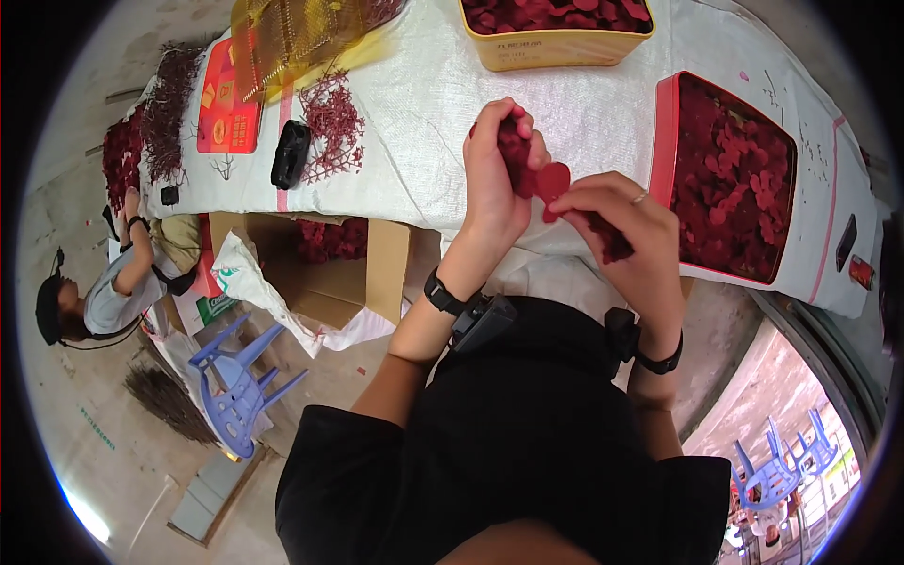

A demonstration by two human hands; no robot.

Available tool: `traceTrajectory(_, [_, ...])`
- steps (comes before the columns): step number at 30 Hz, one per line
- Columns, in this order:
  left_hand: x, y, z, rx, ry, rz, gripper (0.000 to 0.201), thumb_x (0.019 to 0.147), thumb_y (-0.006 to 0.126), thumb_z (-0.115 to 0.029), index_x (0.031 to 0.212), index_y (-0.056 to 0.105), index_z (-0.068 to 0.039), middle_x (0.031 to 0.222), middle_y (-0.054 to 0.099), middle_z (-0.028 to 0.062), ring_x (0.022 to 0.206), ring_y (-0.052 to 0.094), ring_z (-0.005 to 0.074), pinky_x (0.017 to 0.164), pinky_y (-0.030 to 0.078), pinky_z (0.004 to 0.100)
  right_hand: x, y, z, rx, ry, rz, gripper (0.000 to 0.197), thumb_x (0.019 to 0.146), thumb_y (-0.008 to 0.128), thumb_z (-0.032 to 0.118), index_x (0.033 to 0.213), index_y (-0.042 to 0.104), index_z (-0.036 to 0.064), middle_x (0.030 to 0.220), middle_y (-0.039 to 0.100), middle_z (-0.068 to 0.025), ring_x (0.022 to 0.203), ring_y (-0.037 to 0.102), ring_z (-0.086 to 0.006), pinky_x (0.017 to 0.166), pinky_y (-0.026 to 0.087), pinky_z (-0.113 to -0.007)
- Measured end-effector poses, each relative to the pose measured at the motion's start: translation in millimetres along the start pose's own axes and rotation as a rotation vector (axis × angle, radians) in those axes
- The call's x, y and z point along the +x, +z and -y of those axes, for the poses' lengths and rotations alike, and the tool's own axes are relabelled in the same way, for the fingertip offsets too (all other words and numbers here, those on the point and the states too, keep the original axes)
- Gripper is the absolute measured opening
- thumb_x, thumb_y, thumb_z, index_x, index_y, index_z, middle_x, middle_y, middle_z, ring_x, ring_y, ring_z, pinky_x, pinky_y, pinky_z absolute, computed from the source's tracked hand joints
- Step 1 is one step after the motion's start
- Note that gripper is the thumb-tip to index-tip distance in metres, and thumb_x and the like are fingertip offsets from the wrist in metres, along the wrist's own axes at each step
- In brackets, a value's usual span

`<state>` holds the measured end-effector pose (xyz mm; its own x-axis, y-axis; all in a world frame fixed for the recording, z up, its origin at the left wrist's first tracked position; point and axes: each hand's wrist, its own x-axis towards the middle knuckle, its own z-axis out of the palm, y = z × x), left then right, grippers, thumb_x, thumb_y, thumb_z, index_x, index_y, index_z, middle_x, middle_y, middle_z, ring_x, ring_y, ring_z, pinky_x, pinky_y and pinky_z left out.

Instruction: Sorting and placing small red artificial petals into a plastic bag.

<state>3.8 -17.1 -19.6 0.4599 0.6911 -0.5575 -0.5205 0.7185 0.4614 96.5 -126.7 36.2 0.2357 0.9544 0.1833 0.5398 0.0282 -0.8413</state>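
Observation:
My left hand [497,179] is raised above the table's near edge, its fingers curled around a bunch of dark red petals [515,155]. Facing it, my right hand [629,221] pinches a round, brighter red petal [554,179] between thumb and forefinger. That petal touches the bunch or lies right beside it. More dark red petals [610,237] show under the curled fingers of my right hand. To the right, a red tin [666,141] full of similar petals lies close to that hand. A yellow tin [556,49], also filled with petals, stands beyond both hands.
White woven sheeting [405,122] covers the table. Leftward lie reddish stems [331,127], a black object [290,153], a red lid [229,104] and yellow plastic trays [292,42]. Below the edge is a cardboard box [388,268]. Another person [122,282] works at far left, near a blue chair [231,386].

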Motion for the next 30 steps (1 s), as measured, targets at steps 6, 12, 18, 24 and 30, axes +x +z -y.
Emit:
traceTrajectory(6, [1.3, -8.3, -15.8, 0.457, 0.200, 0.326, 0.013, 0.086, 0.059, -0.018, 0.088, 0.059, -0.006, 0.073, 0.055, -0.0018, 0.046, 0.034, 0.0033, 0.042, 0.026, 0.0180, -5.0, -24.8, -9.7, 0.066, 0.083, -0.087, 0.017, 0.078, 0.065, -0.005, 0.093, 0.067, 0.0023, 0.086, 0.066, -0.0048, 0.067, 0.060, -0.0103, 0.056, 0.044, -0.020])
traceTrajectory(12, [-20.0, -1.1, -14.2, 1.247, 0.695, 0.555, 0.018, 0.077, 0.069, -0.003, 0.095, 0.067, -0.005, 0.079, 0.062, -0.0030, 0.047, 0.033, -0.0011, 0.042, 0.024, 0.0162, -4.8, -23.5, -19.6, 0.305, 0.345, -0.154, 0.016, 0.083, 0.061, -0.006, 0.098, 0.065, -0.0004, 0.085, 0.063, -0.0019, 0.066, 0.054, -0.0044, 0.052, 0.039, -0.017])
traceTrajectory(18, [-23.5, -1.8, 0.8, 1.203, 0.655, 0.437, 0.017, 0.074, 0.074, -0.001, 0.090, 0.069, -0.004, 0.078, 0.064, -0.0034, 0.052, 0.040, -0.0023, 0.046, 0.028, 0.0138, 1.9, -14.0, -21.3, 0.320, 0.393, -0.197, 0.016, 0.086, 0.061, -0.003, 0.101, 0.065, 0.0007, 0.083, 0.062, 0.0006, 0.061, 0.049, -0.0005, 0.048, 0.034, -0.016])
traceTrajectory(24, [-10.8, -11.6, -6.6, 0.983, 0.377, 0.346, 0.013, 0.079, 0.072, -0.004, 0.090, 0.068, -0.001, 0.078, 0.066, -0.0023, 0.055, 0.044, -0.0031, 0.046, 0.031, 0.0133, 11.6, -7.0, -19.2, 0.461, 0.347, -0.277, 0.023, 0.085, 0.062, -0.003, 0.108, 0.061, 0.0005, 0.083, 0.063, -0.0004, 0.061, 0.049, -0.0009, 0.049, 0.034, -0.015])
traceTrajectory(30, [-12.8, 5.4, -9.9, 0.843, 0.363, 0.272, 0.014, 0.081, 0.071, -0.007, 0.092, 0.068, 0.001, 0.065, 0.061, -0.0039, 0.051, 0.039, -0.0029, 0.046, 0.028, 0.0153, 11.6, -4.0, -23.4, 0.413, 0.214, -0.350, 0.032, 0.083, 0.062, -0.008, 0.112, 0.054, 0.0008, 0.086, 0.063, -0.0033, 0.067, 0.053, -0.0030, 0.053, 0.038, -0.016])
